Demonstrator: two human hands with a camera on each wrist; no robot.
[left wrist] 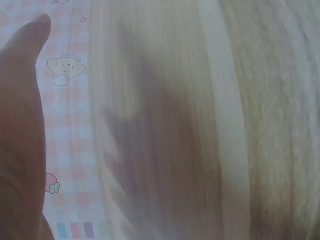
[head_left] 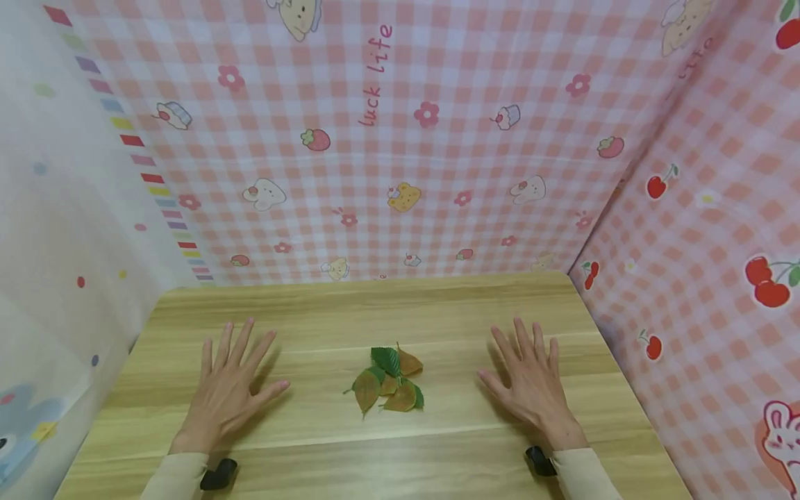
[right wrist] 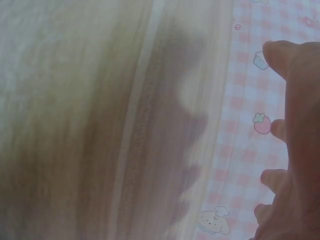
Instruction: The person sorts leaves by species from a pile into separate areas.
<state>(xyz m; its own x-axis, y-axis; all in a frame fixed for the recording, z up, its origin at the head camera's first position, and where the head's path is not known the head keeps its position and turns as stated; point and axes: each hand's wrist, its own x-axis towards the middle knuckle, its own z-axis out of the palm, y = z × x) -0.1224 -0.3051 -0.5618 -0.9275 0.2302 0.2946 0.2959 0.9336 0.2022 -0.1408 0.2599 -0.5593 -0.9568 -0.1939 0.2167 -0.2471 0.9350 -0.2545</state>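
Note:
Several leaves lie in a loose, overlapping cluster at the middle of the table in the head view. Some are green, like the toothed leaf (head_left: 385,360) at the back; others are brown, like the leaf (head_left: 367,390) at the front left. My left hand (head_left: 228,389) is spread palm down to the left of the cluster, its fingers straight and holding nothing. On the other side my right hand (head_left: 531,385) is spread the same way, thumb toward the leaves. Both wrist views show a hand above the wood with its shadow below, and no leaves.
The wood-grain table (head_left: 350,458) ends at a pink checked cloth wall (head_left: 462,146) behind. A cherry-print cloth (head_left: 706,243) hangs along the right, a pale cloth (head_left: 75,208) along the left. Black straps (head_left: 219,475) sit at both wrists.

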